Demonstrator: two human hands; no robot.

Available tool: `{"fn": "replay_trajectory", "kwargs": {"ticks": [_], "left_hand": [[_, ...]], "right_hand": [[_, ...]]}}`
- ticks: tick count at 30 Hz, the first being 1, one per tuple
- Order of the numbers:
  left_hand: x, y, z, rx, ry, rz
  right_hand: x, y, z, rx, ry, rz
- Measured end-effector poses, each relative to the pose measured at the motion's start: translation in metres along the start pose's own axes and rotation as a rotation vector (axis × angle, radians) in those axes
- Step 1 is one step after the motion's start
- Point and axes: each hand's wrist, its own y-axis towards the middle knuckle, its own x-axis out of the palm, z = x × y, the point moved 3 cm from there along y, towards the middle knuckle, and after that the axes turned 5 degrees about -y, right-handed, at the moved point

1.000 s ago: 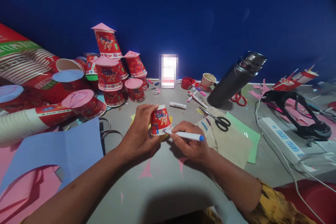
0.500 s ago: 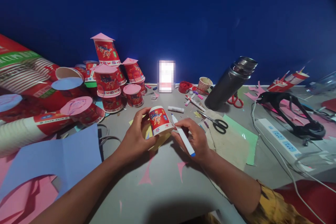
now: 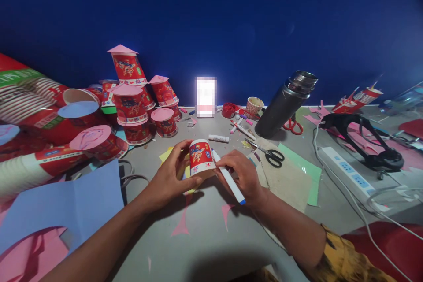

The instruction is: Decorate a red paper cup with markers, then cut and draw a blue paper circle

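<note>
My left hand [image 3: 173,174] is closed around a red and white printed paper cup [image 3: 202,158], thumb along the near side and fingers behind. The cup is tilted above the table, its wide rim toward me, with small marks on its white band. Between the fingers of my right hand [image 3: 239,172] is a white marker [image 3: 230,180] with a blue end; its tip is at the cup's right side. Whether it touches the cup I cannot tell. Yellow paper [image 3: 166,155] lies partly hidden behind my left hand. A white marker cap or pen [image 3: 218,139] lies just beyond the cup.
Stacked red cups [image 3: 132,105] with pink paper tops stand at the left, near blue paper [image 3: 66,205]. To the right are scissors [image 3: 272,156], a dark flask [image 3: 284,105], a cloth [image 3: 287,180], a power strip [image 3: 346,172] and a black head strap [image 3: 366,141]. A bright phone [image 3: 205,97] stands behind.
The cup has turned and dropped slightly in my left hand, and the marker has come down with it, its tip now closer against the cup's side. The whole view has shifted slightly.
</note>
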Motion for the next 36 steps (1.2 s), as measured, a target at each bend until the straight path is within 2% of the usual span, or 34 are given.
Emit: {"fn": "replay_trajectory", "kwargs": {"ticks": [4, 8, 12, 18, 26, 36], "left_hand": [[-0.003, 0.000, 0.001, -0.014, 0.130, -0.006], [-0.005, 0.002, 0.002, 0.042, 0.300, 0.027], [-0.005, 0.003, 0.001, 0.081, 0.312, 0.047], [-0.002, 0.004, 0.002, 0.121, 0.337, 0.062], [-0.002, 0.003, 0.002, 0.153, 0.374, 0.069], [-0.001, 0.003, 0.004, 0.178, 0.416, 0.074]], "right_hand": [[0.004, -0.005, -0.002, -0.035, -0.004, -0.063], [-0.002, 0.000, -0.008, -0.054, 0.032, -0.056], [-0.013, 0.008, -0.015, -0.024, 0.093, -0.025], [-0.011, 0.005, -0.011, 0.188, 0.158, -0.018], [-0.009, 0.004, -0.010, 0.162, 0.164, -0.071], [-0.007, 0.003, -0.009, 0.128, 0.148, -0.070]]}}
